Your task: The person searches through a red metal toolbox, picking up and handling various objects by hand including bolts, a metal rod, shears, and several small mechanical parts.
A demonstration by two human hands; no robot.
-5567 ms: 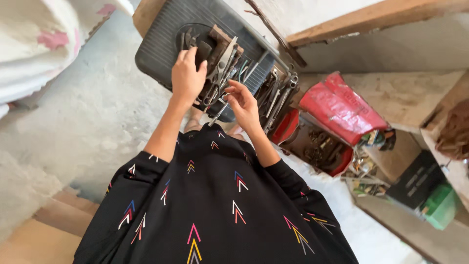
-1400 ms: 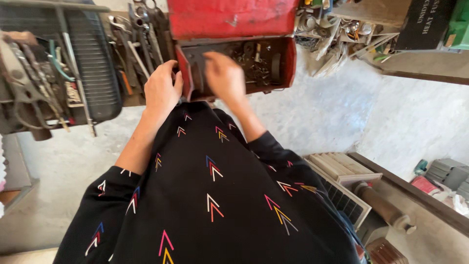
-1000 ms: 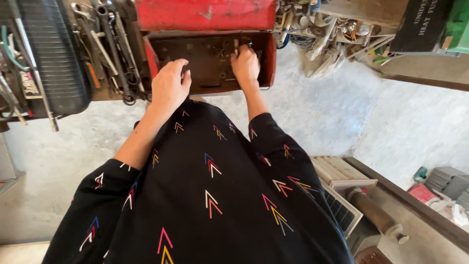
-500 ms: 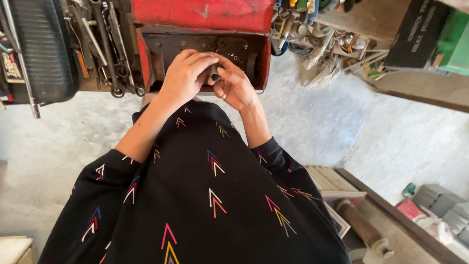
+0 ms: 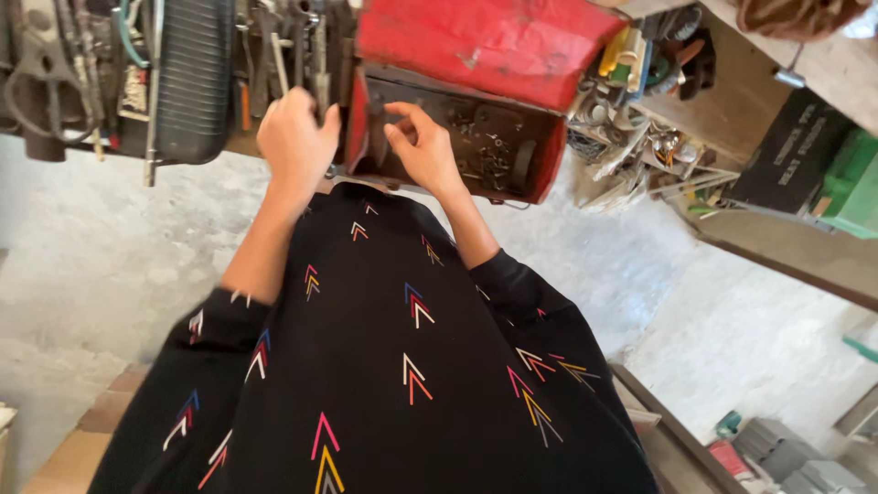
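**A:** Grey concrete floor [image 5: 110, 265] fills the lower ground of our view, with tools and boxes ranged along its upper edge. Where do we place the red metal toolbox [image 5: 476, 137]?

**B:** We see it at top centre, lid [image 5: 485, 41] thrown back, its dark tray [image 5: 485, 151] strewn with small nuts, bolts and fittings. Our right hand [image 5: 422, 151] lies over the tray's left end, fingers [image 5: 402, 114] loosely curled and part open; we cannot tell whether it has hold of any piece.

**A:** And our left hand [image 5: 294, 139]?

**B:** It sits just left of the toolbox, at the box's outer wall, curled nearly into a fist. What it grips, if anything, is hidden by the knuckles. Both forearms emerge from black sleeves [image 5: 229, 366] patterned with coloured arrow marks.

**A:** What do we label beyond the hands?

**B:** Directly above the left hand, a row of spanners and wrenches [image 5: 293, 46]. Further left, a black ribbed tray [image 5: 187, 78], then pliers and shears [image 5: 46, 73] at the frame's edge. To the right of the toolbox, a heap of mixed hardware [image 5: 640, 110] on a wooden shelf [image 5: 732, 82], then a black carton [image 5: 791, 151] beside a green box [image 5: 855, 183].
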